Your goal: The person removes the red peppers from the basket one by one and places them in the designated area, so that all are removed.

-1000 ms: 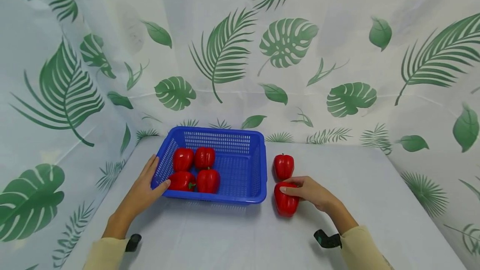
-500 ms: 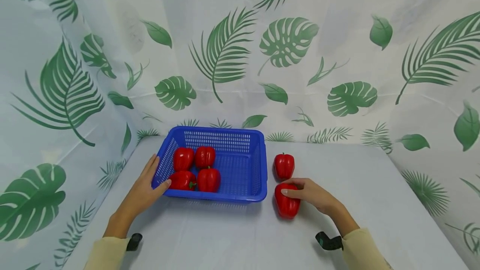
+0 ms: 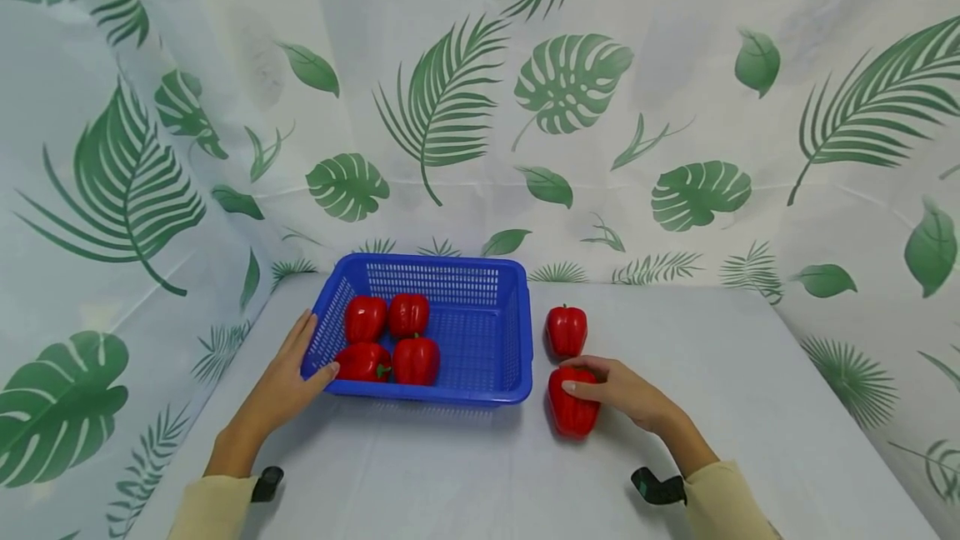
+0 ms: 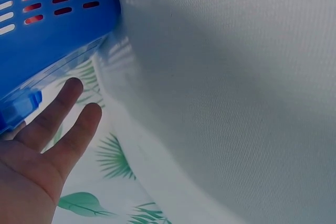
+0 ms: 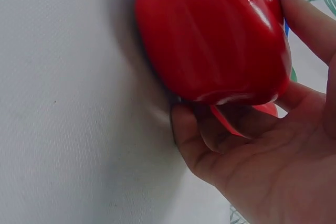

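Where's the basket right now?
In the head view, the basket sits left of centre on the table, between the left hand and the pepper the right hand grips.

A glossy red pepper [image 3: 573, 417] (right hand [image 3: 628, 392] gripping it) is beside the blue basket [image 3: 471, 350].

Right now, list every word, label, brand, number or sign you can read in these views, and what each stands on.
None: no readable text shows in any view.
Blue basket, red peppers, white tabletop: no lettering visible.
Leaf-print cloth: a green leaf pattern, no words.
Black wrist devices: too small to tell whether they carry markings.
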`<move>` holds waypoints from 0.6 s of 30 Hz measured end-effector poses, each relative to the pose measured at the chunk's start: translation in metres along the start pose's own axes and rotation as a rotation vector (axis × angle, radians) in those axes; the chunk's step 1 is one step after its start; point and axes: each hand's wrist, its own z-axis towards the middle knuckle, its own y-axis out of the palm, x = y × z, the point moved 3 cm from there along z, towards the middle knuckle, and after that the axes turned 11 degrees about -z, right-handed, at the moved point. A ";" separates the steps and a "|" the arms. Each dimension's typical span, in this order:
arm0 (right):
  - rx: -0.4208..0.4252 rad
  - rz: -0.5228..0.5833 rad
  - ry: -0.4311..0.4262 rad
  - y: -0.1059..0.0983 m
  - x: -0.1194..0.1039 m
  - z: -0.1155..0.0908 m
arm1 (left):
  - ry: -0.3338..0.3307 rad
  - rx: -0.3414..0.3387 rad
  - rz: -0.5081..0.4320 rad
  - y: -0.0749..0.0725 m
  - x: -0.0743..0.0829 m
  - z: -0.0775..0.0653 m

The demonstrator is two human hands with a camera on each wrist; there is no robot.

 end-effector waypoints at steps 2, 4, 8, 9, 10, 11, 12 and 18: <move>0.002 -0.003 0.001 0.001 0.000 0.000 | 0.003 0.001 0.000 0.000 0.000 -0.001; 0.001 -0.001 0.001 0.001 0.000 -0.001 | 0.004 0.003 0.002 0.000 0.000 -0.001; 0.001 -0.001 -0.010 0.000 0.000 -0.002 | 0.000 0.003 0.001 0.001 0.000 -0.001; 0.001 -0.003 -0.014 -0.001 -0.001 -0.002 | -0.001 0.004 0.002 0.001 0.000 -0.001; 0.003 -0.004 -0.016 -0.002 -0.001 -0.003 | -0.001 0.004 0.001 0.001 0.001 -0.001; 0.007 -0.005 -0.017 -0.003 -0.002 -0.003 | -0.002 0.005 -0.001 0.001 0.001 -0.001; 0.014 -0.007 -0.017 -0.005 -0.002 -0.004 | -0.002 0.005 -0.001 0.001 0.001 -0.001; 0.094 -0.026 0.000 -0.023 -0.006 -0.008 | -0.002 0.009 -0.004 0.000 0.003 -0.001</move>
